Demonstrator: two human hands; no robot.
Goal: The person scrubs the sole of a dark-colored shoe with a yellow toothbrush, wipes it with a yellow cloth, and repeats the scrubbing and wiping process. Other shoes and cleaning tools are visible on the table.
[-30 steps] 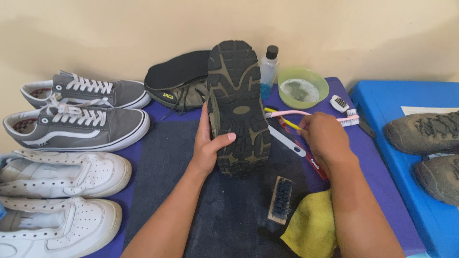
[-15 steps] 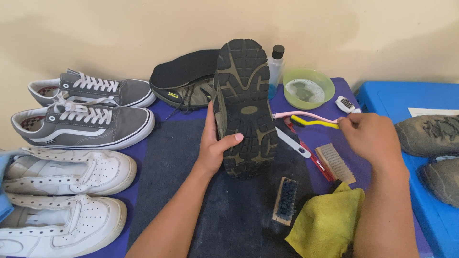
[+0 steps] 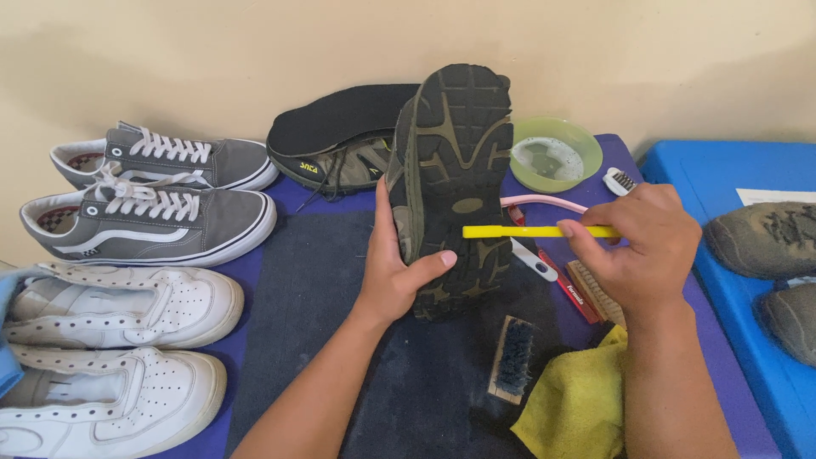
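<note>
Two hands on one upturned boot.
Left hand [image 3: 398,274] clasps the boot [image 3: 455,183], sole outward; right hand [image 3: 639,246] pinches a yellow brush [image 3: 527,231] across the tread.

Dark olive-brown lugged sole [image 3: 455,191], tan accents; yellow brush handle [image 3: 535,231] across it. Far right: lime green bowl [image 3: 555,153], pink brush [image 3: 544,203] near it. Left far: grey sneakers [image 3: 149,204], white laces and stripe. Left near: white perforated sneakers [image 3: 110,348]. Near right: yellow cloth [image 3: 574,404], wooden brush [image 3: 512,359] with dark bristles. Dark grey mat [image 3: 323,289] on purple table [image 3: 612,153]. Blue surface [image 3: 731,170] far right, with muddy brown-grey shoes [image 3: 769,238].
</note>
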